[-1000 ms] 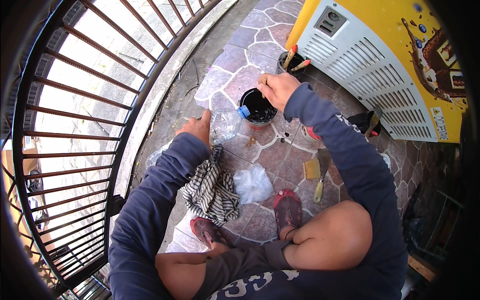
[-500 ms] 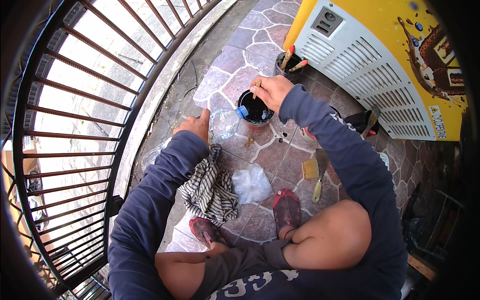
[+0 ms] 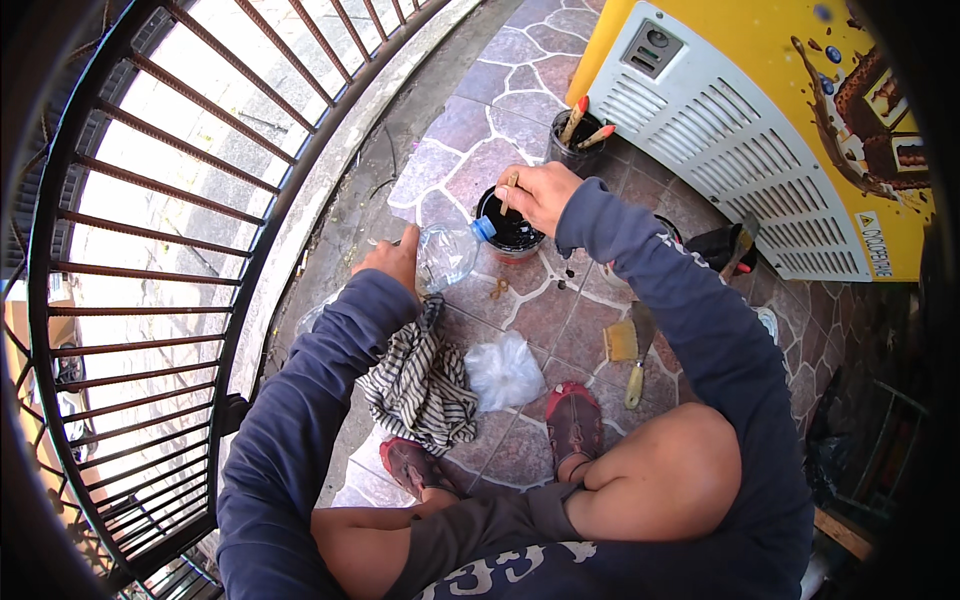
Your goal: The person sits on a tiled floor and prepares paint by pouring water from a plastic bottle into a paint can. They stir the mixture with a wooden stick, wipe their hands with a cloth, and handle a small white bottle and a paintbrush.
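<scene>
My left hand (image 3: 390, 265) grips a large clear plastic bottle (image 3: 448, 258) lying tilted, its blue top (image 3: 484, 229) at the rim of a container of glossy black liquid (image 3: 519, 232). My right hand (image 3: 540, 192) is closed on a thin wooden stick (image 3: 508, 194) held over that container, its lower end at the dark liquid. Below the bottle a striped cloth (image 3: 418, 388) lies crumpled beside a crumpled translucent plastic bag (image 3: 505, 368). A wide brush (image 3: 621, 341) with yellow bristles and a scraper (image 3: 638, 362) lie on the tiles to the right.
A black bucket with red-tipped brushes (image 3: 575, 140) stands by a yellow and white appliance (image 3: 735, 130). Dark objects (image 3: 712, 247) and a scraper lie against it. A barred metal railing (image 3: 150, 250) runs along the left. My feet rest on patterned tiles (image 3: 470, 150).
My right hand has shifted slightly down and left with the stick over the container. My left hand and the bottle have barely moved.
</scene>
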`<action>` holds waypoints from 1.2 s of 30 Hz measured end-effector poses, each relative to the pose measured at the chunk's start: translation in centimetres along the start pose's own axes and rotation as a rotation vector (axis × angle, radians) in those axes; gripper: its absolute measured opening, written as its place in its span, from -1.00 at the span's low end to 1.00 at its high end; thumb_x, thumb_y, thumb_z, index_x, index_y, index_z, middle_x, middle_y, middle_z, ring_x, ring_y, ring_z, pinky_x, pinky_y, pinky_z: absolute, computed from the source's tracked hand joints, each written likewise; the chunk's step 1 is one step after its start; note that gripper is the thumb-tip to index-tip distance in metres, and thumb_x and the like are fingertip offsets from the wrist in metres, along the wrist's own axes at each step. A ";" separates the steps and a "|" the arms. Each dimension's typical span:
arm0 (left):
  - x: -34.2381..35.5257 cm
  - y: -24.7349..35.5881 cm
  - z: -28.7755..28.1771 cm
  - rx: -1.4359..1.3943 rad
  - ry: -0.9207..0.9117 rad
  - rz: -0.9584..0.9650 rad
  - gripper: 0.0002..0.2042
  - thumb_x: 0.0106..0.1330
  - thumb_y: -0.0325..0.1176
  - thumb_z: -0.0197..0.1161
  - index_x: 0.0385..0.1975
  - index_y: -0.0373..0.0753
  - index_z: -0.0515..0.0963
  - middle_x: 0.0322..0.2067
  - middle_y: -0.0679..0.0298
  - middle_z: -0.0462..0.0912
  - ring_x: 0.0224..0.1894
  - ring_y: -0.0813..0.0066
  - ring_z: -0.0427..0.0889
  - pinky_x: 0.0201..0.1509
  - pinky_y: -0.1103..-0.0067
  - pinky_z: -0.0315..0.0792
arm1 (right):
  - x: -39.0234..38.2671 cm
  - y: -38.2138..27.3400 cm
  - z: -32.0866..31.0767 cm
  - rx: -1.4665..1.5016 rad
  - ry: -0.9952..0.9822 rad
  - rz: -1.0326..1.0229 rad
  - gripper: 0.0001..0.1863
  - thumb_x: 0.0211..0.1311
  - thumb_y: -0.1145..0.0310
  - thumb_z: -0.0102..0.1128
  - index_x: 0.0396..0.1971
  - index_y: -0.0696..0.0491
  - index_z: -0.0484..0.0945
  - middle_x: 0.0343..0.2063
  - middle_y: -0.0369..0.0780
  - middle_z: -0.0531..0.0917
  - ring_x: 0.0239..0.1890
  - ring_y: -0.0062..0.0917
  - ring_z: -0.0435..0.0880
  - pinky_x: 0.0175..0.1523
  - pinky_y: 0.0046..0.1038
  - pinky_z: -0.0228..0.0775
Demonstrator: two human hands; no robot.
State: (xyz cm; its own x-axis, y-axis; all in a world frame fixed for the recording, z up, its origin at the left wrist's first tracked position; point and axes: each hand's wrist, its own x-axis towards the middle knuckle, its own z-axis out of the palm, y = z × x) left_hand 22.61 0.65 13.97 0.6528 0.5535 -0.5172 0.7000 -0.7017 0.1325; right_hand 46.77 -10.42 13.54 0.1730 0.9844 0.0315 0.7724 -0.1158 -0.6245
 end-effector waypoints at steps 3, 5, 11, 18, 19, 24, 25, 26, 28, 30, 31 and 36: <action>0.2 -0.4 0.6 -0.028 -0.019 0.013 -0.26 -0.11 -0.42 0.37 0.16 -0.13 0.18 -0.13 -0.18 0.54 -0.07 -0.21 0.60 -0.02 0.15 0.52 | 0.1 -0.1 -0.1 -0.087 0.121 -0.010 -0.76 0.32 0.22 0.05 -0.29 0.07 0.57 -0.46 0.01 0.66 -0.32 -0.04 0.64 -0.17 -0.19 0.48; 0.3 -0.6 0.9 -0.047 0.002 0.014 -0.11 -0.27 -0.39 0.48 0.19 -0.16 0.17 -0.18 -0.20 0.54 -0.07 -0.19 0.58 0.02 0.21 0.51 | 0.1 -0.1 0.0 -0.039 -0.024 -0.016 -0.80 0.34 0.28 0.07 -0.30 0.11 0.54 -0.52 -0.04 0.63 -0.40 -0.12 0.65 -0.26 -0.26 0.46; 0.2 -0.8 1.4 -0.112 -0.010 0.025 -0.03 -0.36 -0.37 0.55 0.21 -0.17 0.17 -0.19 -0.20 0.55 -0.06 -0.19 0.57 0.04 0.25 0.49 | -0.1 0.0 0.6 -0.136 0.169 -0.067 -0.81 0.34 0.32 0.08 -0.34 0.13 0.53 -0.55 -0.05 0.63 -0.44 -0.18 0.67 -0.32 -0.30 0.47; -0.2 -1.4 1.5 -0.215 0.059 0.053 0.01 -0.40 -0.35 0.58 0.22 -0.17 0.17 -0.16 -0.21 0.55 -0.08 -0.19 0.58 0.04 0.25 0.49 | 0.3 -0.1 0.4 0.125 0.001 -0.060 -0.74 0.32 0.19 0.05 -0.24 0.04 0.60 -0.43 0.02 0.66 -0.29 -0.05 0.65 -0.13 -0.16 0.49; -0.3 -1.5 1.4 -0.221 0.072 0.059 0.01 -0.40 -0.35 0.58 0.22 -0.17 0.17 -0.16 -0.21 0.55 -0.08 -0.18 0.58 0.04 0.26 0.49 | 0.3 -0.2 0.2 0.066 0.049 -0.011 -0.75 0.32 0.20 0.05 -0.24 0.04 0.60 -0.44 0.01 0.66 -0.29 -0.05 0.65 -0.14 -0.16 0.49; -0.5 -2.1 1.1 -0.256 0.096 0.044 0.00 -0.40 -0.34 0.57 0.21 -0.19 0.18 -0.17 -0.21 0.56 -0.08 -0.18 0.59 0.03 0.27 0.49 | 0.2 -0.6 0.2 0.005 -0.108 -0.005 -0.79 0.35 0.29 0.04 -0.34 0.11 0.56 -0.49 -0.04 0.66 -0.42 -0.13 0.66 -0.27 -0.25 0.48; -0.6 -2.3 1.0 -0.254 0.104 0.047 0.00 -0.40 -0.34 0.57 0.22 -0.20 0.18 -0.17 -0.20 0.56 -0.08 -0.18 0.59 0.03 0.27 0.49 | 0.3 -0.6 0.4 0.106 -0.126 -0.011 -0.78 0.34 0.26 0.03 -0.31 0.09 0.57 -0.46 -0.02 0.66 -0.37 -0.09 0.66 -0.21 -0.20 0.49; -0.6 -2.4 0.9 -0.252 0.113 0.049 0.01 -0.40 -0.33 0.57 0.22 -0.20 0.17 -0.17 -0.20 0.56 -0.08 -0.18 0.59 0.03 0.27 0.49 | 0.4 -0.6 0.4 0.241 -0.150 -0.076 -0.76 0.33 0.24 0.02 -0.28 0.07 0.58 -0.43 0.00 0.66 -0.31 -0.06 0.65 -0.14 -0.16 0.49; -0.7 -2.6 0.7 -0.247 0.119 0.052 0.02 -0.40 -0.33 0.57 0.23 -0.21 0.16 -0.18 -0.20 0.56 -0.08 -0.17 0.59 0.03 0.28 0.49 | 0.6 -0.7 0.4 -0.009 0.012 -0.071 -0.77 0.33 0.24 0.04 -0.29 0.09 0.58 -0.46 0.00 0.65 -0.37 -0.09 0.65 -0.21 -0.22 0.49; -0.8 -2.8 0.6 -0.240 0.125 0.056 0.03 -0.40 -0.32 0.57 0.24 -0.23 0.16 -0.17 -0.20 0.56 -0.08 -0.17 0.59 0.03 0.28 0.49 | 0.7 -0.7 0.2 -0.265 0.065 -0.013 -0.79 0.34 0.29 0.08 -0.27 0.13 0.57 -0.53 -0.01 0.63 -0.46 -0.15 0.66 -0.32 -0.33 0.49; -0.8 -2.9 0.5 -0.231 0.125 0.053 0.03 -0.40 -0.32 0.57 0.25 -0.23 0.15 -0.17 -0.19 0.57 -0.08 -0.17 0.59 0.03 0.28 0.49 | 0.7 -0.7 0.1 -0.267 -0.039 0.026 -0.77 0.35 0.27 0.08 -0.26 0.13 0.57 -0.52 -0.01 0.64 -0.46 -0.13 0.65 -0.32 -0.31 0.49; -0.7 -3.1 0.6 -0.257 0.117 0.063 0.02 -0.36 -0.34 0.56 0.25 -0.23 0.13 -0.14 -0.24 0.51 -0.07 -0.19 0.57 0.06 0.28 0.49 | 0.3 -0.8 0.1 0.118 -0.123 0.018 -0.75 0.33 0.22 0.03 -0.29 0.10 0.56 -0.49 -0.02 0.66 -0.37 -0.08 0.65 -0.21 -0.18 0.48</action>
State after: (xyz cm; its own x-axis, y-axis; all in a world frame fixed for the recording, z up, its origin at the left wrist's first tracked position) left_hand 19.77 2.17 13.42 0.7157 0.5707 -0.4024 0.6978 -0.6080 0.3787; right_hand 46.20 -9.99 13.98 0.1047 0.9919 -0.0714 0.6915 -0.1242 -0.7116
